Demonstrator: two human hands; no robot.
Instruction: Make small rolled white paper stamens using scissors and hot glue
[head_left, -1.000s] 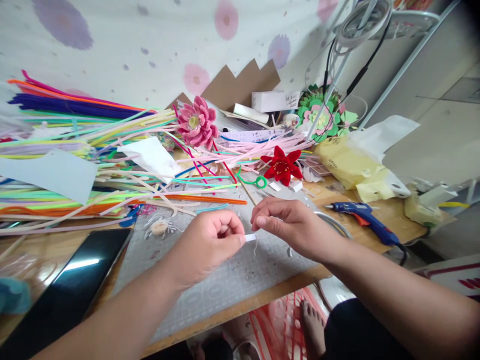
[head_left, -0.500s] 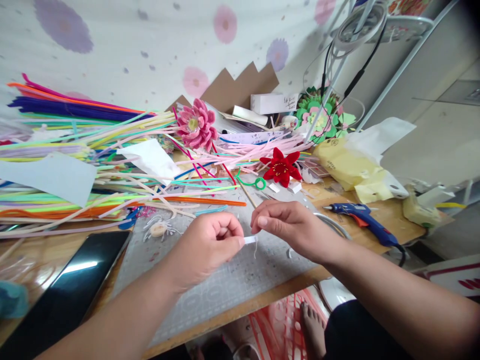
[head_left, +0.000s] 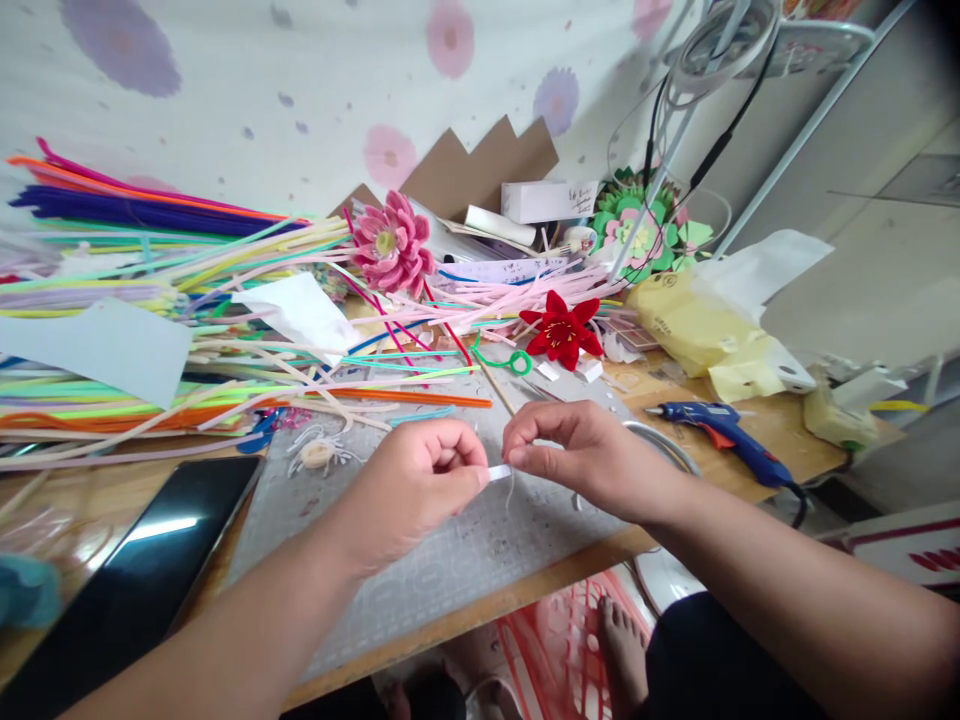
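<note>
Between thumb and fingers, my left hand [head_left: 431, 475] pinches a narrow white strip [head_left: 499, 472] that sticks out to the right. My right hand [head_left: 574, 450] is closed at the strip's far end, thumb against fingertips. A thin pale thread [head_left: 510, 495] hangs down from that end. Both hands are just above a grey cutting mat [head_left: 420, 590]. Left of my left hand lies a small cream piece with white thread-like strands [head_left: 319, 453]. Behind my right hand are a red fuzzy flower [head_left: 562, 330] and a green stem with a curled loop [head_left: 519, 362].
Bundles of coloured pipe cleaners [head_left: 150, 400] cover the table's left and back. A black phone [head_left: 142, 570] lies at the left front. A blue glue gun [head_left: 724, 435] rests at right. Behind stand a pink flower [head_left: 394, 245], a white box [head_left: 547, 200] and a yellow package [head_left: 686, 325].
My right thumb has come down onto the end of the white strip, and the fingers now pinch there. My left hand keeps its hold, almost unmoved.
</note>
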